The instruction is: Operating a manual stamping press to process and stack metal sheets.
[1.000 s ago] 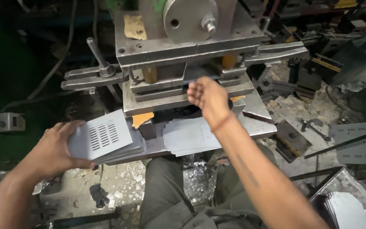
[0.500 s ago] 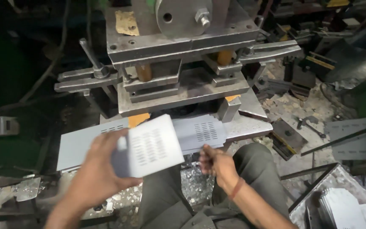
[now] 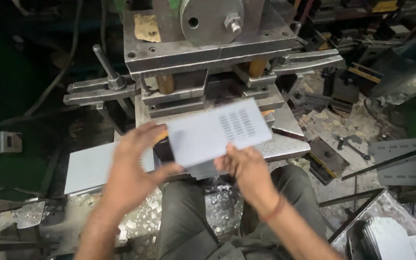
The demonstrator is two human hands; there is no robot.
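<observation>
A pale grey sheet-metal plate [image 3: 217, 132] with a block of punched slots is held in the air in front of the press. My left hand [image 3: 133, 161] grips its left edge and my right hand [image 3: 246, 168] holds its lower right edge. Behind the plate rises the steel punch press [image 3: 208, 53] with its die set and brass-coloured guide posts. A stack of plain grey sheets [image 3: 90, 166] lies on the press table to the left, partly hidden by my left hand.
A lever handle [image 3: 104, 65] sticks up at the press's left. Metal punchings [image 3: 217, 207] litter the floor between my knees. Stacked punched plates [image 3: 386, 238] lie at the lower right, and dies and scrap [image 3: 333, 159] crowd the right side.
My left hand carried the slotted plate from the left stack to the middle. My right hand left the die, dropped low, then came up and took hold of the plate's lower right edge.
</observation>
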